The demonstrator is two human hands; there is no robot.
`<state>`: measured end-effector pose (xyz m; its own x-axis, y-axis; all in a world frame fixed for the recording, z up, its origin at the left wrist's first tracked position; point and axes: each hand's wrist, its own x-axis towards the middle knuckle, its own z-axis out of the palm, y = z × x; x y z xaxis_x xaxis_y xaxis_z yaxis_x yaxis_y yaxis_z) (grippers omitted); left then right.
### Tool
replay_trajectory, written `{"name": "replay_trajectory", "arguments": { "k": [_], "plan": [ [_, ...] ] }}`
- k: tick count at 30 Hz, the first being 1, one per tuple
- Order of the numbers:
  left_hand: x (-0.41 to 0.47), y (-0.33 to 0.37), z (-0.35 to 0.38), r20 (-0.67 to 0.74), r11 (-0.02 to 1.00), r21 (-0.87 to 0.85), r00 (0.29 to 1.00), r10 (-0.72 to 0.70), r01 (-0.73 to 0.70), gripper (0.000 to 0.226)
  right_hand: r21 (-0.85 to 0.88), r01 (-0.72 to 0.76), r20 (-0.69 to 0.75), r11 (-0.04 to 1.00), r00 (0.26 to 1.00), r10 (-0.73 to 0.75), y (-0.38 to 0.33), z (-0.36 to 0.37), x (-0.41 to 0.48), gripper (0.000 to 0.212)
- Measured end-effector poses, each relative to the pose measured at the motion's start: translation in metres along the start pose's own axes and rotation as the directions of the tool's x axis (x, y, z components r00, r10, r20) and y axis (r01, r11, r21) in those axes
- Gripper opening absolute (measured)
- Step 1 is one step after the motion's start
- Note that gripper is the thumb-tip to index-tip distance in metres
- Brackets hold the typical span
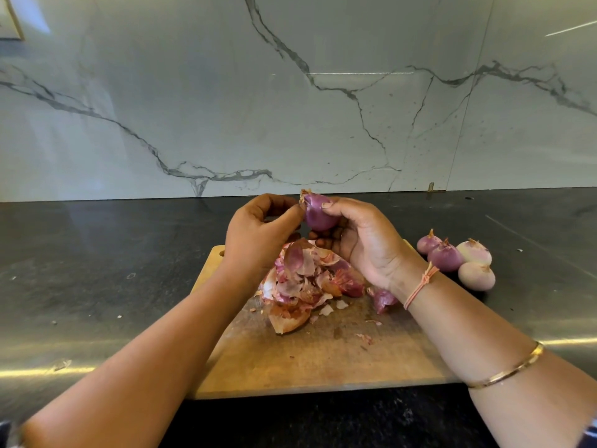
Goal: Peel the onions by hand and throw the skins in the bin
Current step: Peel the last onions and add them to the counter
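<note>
A purple onion (pixel 318 213) is held up above the wooden cutting board (pixel 323 357). My right hand (pixel 361 240) grips it from the right, thumb on top and fingers curled beneath. My left hand (pixel 258 234) pinches the dry skin at the onion's upper left side. A heap of pink and brown onion skins (pixel 307 282) lies on the board below the hands. No bin is in view.
Several peeled onions (pixel 458 258) sit in a cluster on the dark counter (pixel 97 286) right of the board. A marble wall (pixel 290 92) rises behind the counter. Small skin scraps (pixel 365 337) are scattered on the board.
</note>
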<state>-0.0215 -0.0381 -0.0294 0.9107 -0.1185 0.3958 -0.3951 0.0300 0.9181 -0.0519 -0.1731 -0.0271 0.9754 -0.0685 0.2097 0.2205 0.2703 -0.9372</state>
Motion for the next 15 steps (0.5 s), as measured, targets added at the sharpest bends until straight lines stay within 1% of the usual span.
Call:
{"name": "replay_trajectory", "arguments": {
  "k": [3,11,15],
  "plan": [
    [0.0000,-0.0007,-0.0001,0.001,1.000,-0.001,1.000,-0.001,0.001,0.007,-0.035,0.028,0.027,0.999,0.999,-0.027,0.0008,0.0018,-0.0015,0.020],
    [0.0031,-0.0008,-0.0010,0.066,0.971,-0.204,0.992,-0.110,0.121,0.006,-0.088,0.081,0.064,0.993,0.995,-0.076,0.0010,0.0034,-0.0030,0.022],
    [0.0026,-0.0002,-0.0015,0.104,0.953,-0.266,0.987,-0.125,0.148,0.008,-0.083,0.092,0.068,0.992,0.994,-0.086,0.0009,0.0033,-0.0034,0.022]
  ]
}}
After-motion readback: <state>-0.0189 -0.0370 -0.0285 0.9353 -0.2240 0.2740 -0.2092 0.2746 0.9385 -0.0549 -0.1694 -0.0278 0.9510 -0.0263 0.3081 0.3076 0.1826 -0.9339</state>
